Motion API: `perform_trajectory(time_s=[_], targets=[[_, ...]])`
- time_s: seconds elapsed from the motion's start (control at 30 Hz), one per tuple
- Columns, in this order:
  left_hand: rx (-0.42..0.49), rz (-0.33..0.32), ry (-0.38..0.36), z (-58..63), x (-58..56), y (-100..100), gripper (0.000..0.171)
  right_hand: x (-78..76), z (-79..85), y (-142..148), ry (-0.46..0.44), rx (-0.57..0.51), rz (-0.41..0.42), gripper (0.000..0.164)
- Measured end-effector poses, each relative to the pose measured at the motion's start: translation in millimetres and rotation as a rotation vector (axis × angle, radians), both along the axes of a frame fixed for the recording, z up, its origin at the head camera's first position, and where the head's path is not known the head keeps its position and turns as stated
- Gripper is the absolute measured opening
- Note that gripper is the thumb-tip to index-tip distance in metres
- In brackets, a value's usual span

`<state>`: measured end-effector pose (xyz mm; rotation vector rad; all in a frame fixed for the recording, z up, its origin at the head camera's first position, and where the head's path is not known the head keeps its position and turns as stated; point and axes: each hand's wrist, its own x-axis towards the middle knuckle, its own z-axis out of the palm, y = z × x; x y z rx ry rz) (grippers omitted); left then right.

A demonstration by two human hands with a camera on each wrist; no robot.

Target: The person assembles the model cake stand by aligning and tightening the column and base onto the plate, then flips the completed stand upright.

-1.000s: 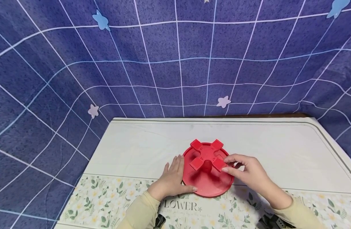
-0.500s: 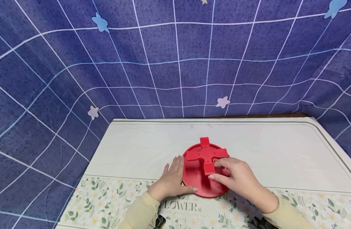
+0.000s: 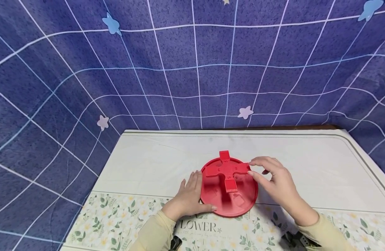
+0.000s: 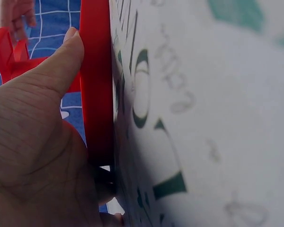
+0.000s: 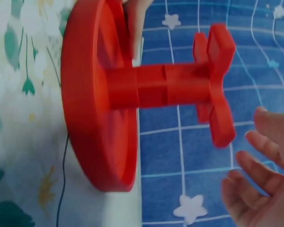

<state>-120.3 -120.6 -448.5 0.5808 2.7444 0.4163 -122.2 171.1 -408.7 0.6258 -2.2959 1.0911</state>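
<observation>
A red round dish (image 3: 224,209) with a raised rim lies on the table. From its middle rises a red stem (image 5: 156,85), topped by a red cross-shaped piece (image 3: 227,170) with small raised marks. My left hand (image 3: 189,198) rests against the dish's left side, fingers straight, with the thumb at the front rim. In the left wrist view that thumb (image 4: 61,64) lies on the rim. My right hand (image 3: 278,183) is beside the cross's right arm, thumb and forefinger parted. In the right wrist view its loosely bent fingers (image 5: 255,170) are apart from the cross.
A white cloth with a floral band (image 3: 123,216) and printed lettering (image 3: 197,226) covers the table. Behind it hangs a blue curtain (image 3: 211,80) with a grid and stars. Dark devices (image 3: 297,240) sit at the wrists.
The cross has turned clockwise from a diagonal to a straight stance. My right hand has let go of its front arm and moved right and away. My left hand has stayed put.
</observation>
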Motion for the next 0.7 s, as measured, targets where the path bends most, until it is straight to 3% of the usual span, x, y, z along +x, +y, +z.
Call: perform_trajectory(time_s=[0.2,0.37,0.53,0.7], targets=[[0.001,-0.005,-0.003,1.4,0.6,-1,0.119,-9.2,-10.7,7,-0.242,-0.069,0.081,0.032],[-0.005,0.000,-0.003,2.2,0.8,0,0.119,-9.5,-14.0,10,-0.363,-0.139,0.174,0.030],[-0.010,0.001,-0.007,1.3,1.0,1,0.119,-3.9,-12.8,9,-0.417,-0.187,0.236,0.029],[-0.018,-0.003,0.001,-0.5,0.4,0,0.120,1.8,-13.4,7,-0.369,-0.153,0.255,0.030]])
